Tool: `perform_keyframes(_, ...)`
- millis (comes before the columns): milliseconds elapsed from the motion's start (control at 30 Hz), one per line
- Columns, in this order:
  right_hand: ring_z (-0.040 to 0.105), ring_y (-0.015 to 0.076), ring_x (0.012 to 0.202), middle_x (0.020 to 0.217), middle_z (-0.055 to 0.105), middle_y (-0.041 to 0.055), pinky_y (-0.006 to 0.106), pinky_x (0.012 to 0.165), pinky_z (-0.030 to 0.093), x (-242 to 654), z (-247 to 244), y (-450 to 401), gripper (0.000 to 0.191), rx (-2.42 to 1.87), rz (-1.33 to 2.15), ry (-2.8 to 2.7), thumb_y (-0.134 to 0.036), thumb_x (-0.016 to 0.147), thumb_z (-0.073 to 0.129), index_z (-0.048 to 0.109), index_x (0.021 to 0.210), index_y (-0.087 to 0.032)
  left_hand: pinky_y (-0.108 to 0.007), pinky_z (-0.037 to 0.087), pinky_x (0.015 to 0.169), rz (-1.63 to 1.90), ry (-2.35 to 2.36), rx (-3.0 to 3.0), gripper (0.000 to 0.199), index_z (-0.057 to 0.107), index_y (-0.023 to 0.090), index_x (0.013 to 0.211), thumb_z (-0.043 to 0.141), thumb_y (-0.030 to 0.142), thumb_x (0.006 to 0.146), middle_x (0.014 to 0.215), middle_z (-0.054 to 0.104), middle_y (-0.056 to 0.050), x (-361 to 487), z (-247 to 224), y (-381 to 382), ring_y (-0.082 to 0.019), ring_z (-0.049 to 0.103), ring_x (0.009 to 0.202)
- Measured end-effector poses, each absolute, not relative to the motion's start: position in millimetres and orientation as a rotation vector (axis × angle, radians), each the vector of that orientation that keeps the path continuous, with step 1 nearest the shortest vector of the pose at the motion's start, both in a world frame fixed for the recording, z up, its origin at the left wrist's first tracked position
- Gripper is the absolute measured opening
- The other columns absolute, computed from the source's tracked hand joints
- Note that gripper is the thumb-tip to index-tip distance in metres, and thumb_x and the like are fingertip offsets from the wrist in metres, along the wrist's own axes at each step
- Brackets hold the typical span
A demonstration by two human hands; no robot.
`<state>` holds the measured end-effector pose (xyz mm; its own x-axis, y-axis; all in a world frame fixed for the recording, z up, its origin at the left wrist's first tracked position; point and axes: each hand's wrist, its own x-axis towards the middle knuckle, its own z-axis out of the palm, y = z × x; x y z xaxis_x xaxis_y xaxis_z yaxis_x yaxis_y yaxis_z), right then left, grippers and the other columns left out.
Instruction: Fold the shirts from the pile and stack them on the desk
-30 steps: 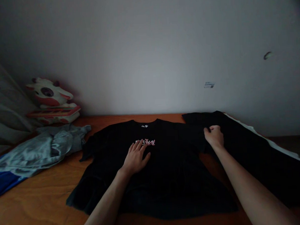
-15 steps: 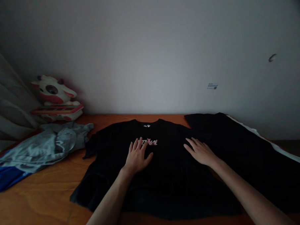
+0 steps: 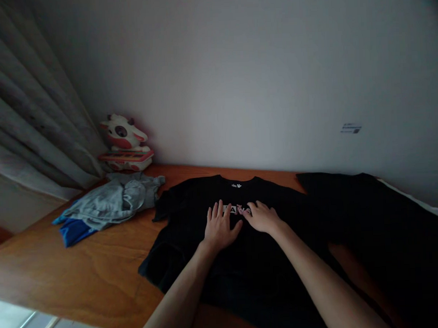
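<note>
A black T-shirt [image 3: 191,199] lies spread out on the wooden surface, its neckline toward the wall and a small printed design across the chest. My left hand [image 3: 221,227] rests on the shirt's chest with fingers spread, partly covering the left end of the print. Close beside it, my right hand [image 3: 263,216] lies on the shirt at the print's right end, fingers slightly bent and apart. Neither hand grips the fabric. The lower part of the shirt is partly hidden by my forearms.
Another black garment [image 3: 351,201] lies to the right, with a white edge behind it. Grey clothing [image 3: 111,200] and a blue piece [image 3: 76,230] are heaped at the left. Behind them stands a cow-shaped toy keyboard [image 3: 127,156] by the curtain [image 3: 38,109]. The wooden surface [image 3: 89,276] ends at front left.
My right hand has moved left across the shirt, from its right side to the print beside my left hand. The view has turned left, showing more curtain and the surface's front edge.
</note>
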<state>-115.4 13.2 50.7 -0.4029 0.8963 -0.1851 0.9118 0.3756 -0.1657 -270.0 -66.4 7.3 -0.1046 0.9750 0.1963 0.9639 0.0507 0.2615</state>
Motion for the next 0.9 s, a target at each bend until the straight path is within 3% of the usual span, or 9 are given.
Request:
perform_keyframes(167,0.028,0.0361,0.152,0.163,0.033,0.0231,0.060,0.118,0.021,-135,19,1,0.059,1.893,-0.213,2.634,-0.048,0.106,0.032,0.043,0.154,-0.017,-0.052,0.027,0.124,0.649,2.283,1.968,0.057,0.049,0.012,0.146,0.052,0.041,0.097,0.159,0.041,-0.022,-272,-1,-62,-0.034,0.037,0.150)
perform_keyframes(500,0.034,0.0331,0.150,0.161,0.039,0.0195,0.054,0.120,0.020,-123,-1,3,0.057,1.912,-0.150,2.802,-0.050,0.105,0.037,0.052,0.149,-0.018,-0.049,0.044,0.113,1.365,2.220,1.807,0.038,0.055,0.017,0.128,0.056,0.030,0.092,0.139,0.057,-0.019,-320,17,-47,-0.029,0.052,0.136)
perform_keyframes(567,0.035,0.0334,0.149,0.160,0.042,0.0196,0.055,0.120,0.021,-123,-1,3,0.056,1.918,-0.151,2.815,-0.049,0.104,0.038,0.054,0.148,-0.018,-0.047,0.047,0.110,1.296,2.364,1.792,0.035,0.055,0.017,0.128,0.052,0.027,0.094,0.131,0.062,-0.016,-358,34,-43,-0.027,0.057,0.129)
perform_keyframes(667,0.037,0.0340,0.148,0.158,0.044,0.0199,0.056,0.119,0.022,-123,-2,4,0.054,1.930,-0.159,2.831,-0.048,0.104,0.040,0.056,0.145,-0.018,-0.037,0.048,0.108,0.721,2.731,1.619,0.039,0.055,0.017,0.133,0.044,0.023,0.096,0.136,0.061,-0.015,-420,59,-40,-0.023,0.060,0.126)
perform_keyframes(733,0.038,0.0336,0.148,0.158,0.044,0.0198,0.057,0.119,0.022,-123,-2,5,0.053,1.941,-0.174,2.842,-0.048,0.104,0.040,0.058,0.144,-0.018,-0.037,0.049,0.106,0.528,2.800,1.501,0.040,0.058,0.014,0.131,0.043,0.020,0.095,0.131,0.065,-0.017,-454,69,-43,-0.025,0.063,0.123)
perform_keyframes(900,0.039,0.0326,0.147,0.157,0.045,0.0192,0.056,0.119,0.023,-122,-4,6,0.052,1.958,-0.195,2.859,-0.047,0.103,0.041,0.059,0.143,-0.019,-0.044,0.056,0.090,0.201,2.815,1.340,0.045,0.071,0.010,0.114,0.056,0.044,0.088,0.107,0.075,-0.023,-492,71,-53,-0.037,0.072,0.105)
